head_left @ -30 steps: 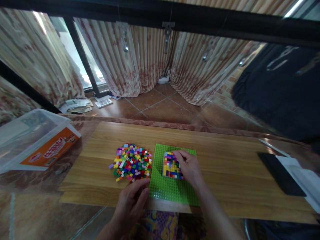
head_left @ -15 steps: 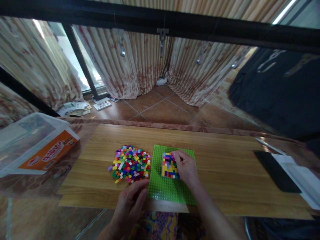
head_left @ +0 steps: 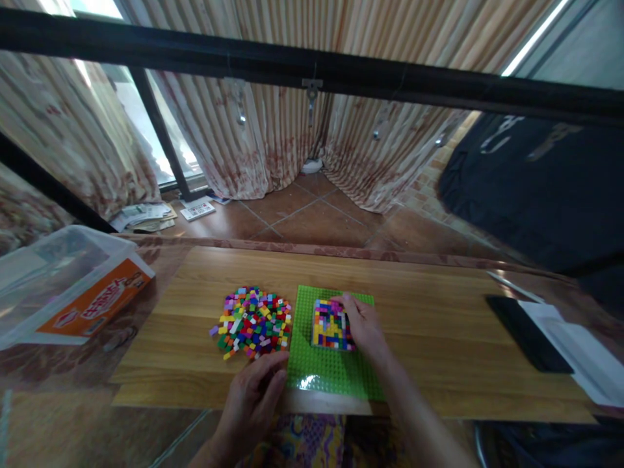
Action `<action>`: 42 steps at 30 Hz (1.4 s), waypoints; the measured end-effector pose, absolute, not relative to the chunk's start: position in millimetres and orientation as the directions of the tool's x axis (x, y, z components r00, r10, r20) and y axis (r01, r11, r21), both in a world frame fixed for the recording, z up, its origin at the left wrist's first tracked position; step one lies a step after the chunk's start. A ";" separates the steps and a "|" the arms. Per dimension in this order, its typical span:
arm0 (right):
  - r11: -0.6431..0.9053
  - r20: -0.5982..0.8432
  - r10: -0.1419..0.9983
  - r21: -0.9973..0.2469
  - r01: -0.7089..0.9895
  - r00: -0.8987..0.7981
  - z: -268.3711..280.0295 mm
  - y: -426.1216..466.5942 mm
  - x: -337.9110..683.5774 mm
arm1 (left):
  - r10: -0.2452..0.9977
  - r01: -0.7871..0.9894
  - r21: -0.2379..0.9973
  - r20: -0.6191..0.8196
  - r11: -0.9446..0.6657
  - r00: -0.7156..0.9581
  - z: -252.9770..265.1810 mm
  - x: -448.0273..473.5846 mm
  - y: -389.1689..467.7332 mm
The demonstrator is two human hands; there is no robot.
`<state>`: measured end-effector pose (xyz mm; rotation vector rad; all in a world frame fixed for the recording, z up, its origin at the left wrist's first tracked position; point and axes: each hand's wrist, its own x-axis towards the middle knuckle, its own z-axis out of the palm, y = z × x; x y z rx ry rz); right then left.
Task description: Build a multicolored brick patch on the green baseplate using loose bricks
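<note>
A square block of small multicoloured building bricks [head_left: 331, 325] stands on a green studded baseplate [head_left: 305, 370]. My right hand [head_left: 361, 322] reaches over the block's right side, its bent fingertips at the far right corner. Anything between those fingers is too small or hidden to make out. Left of the baseplate lies a loose pile of small coloured bricks [head_left: 254, 322]. My left hand [head_left: 256, 390] rests at the table's front, between the pile and the plate's left edge. Its fingers are loosely curved, the thumb is apart from them, and nothing shows in it.
The wooden table [head_left: 439, 325] carries the plate and pile. A clear plastic box [head_left: 73, 286] with an orange label stands at the left. To the right lie a black flat item [head_left: 529, 335] and white paper [head_left: 580, 348]. A dark bar [head_left: 292, 65] crosses the view above.
My right hand has drawn slightly right on the block, showing more of its coloured top. The left hand stays nearly where it was. The camera view has tilted slightly.
</note>
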<state>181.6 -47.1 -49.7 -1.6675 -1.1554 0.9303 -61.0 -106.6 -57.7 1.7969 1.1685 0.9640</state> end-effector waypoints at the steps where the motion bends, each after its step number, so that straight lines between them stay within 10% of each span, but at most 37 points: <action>1: -0.219 -0.135 0.946 -0.937 0.271 0.296 -49.5 -47.3 183.7 | 0.939 0.356 0.891 0.178 -0.280 0.293 -57.0 -61.0 -106.8; 20: -0.097 0.016 0.976 -0.860 0.501 0.216 -57.9 -55.3 189.3 | 0.906 0.358 0.857 0.248 -0.370 0.342 -60.0 -56.6 -111.6; 30: 0.267 0.513 0.850 -0.615 0.742 0.119 -20.0 -93.0 140.1 | 0.813 0.432 0.711 0.350 -0.554 0.466 -63.5 -56.2 -115.7; 42: 0.202 0.036 0.976 -0.500 0.842 -0.213 -30.1 -75.5 71.0 | 0.778 0.446 0.652 0.401 -0.613 0.484 -74.3 -54.4 -115.4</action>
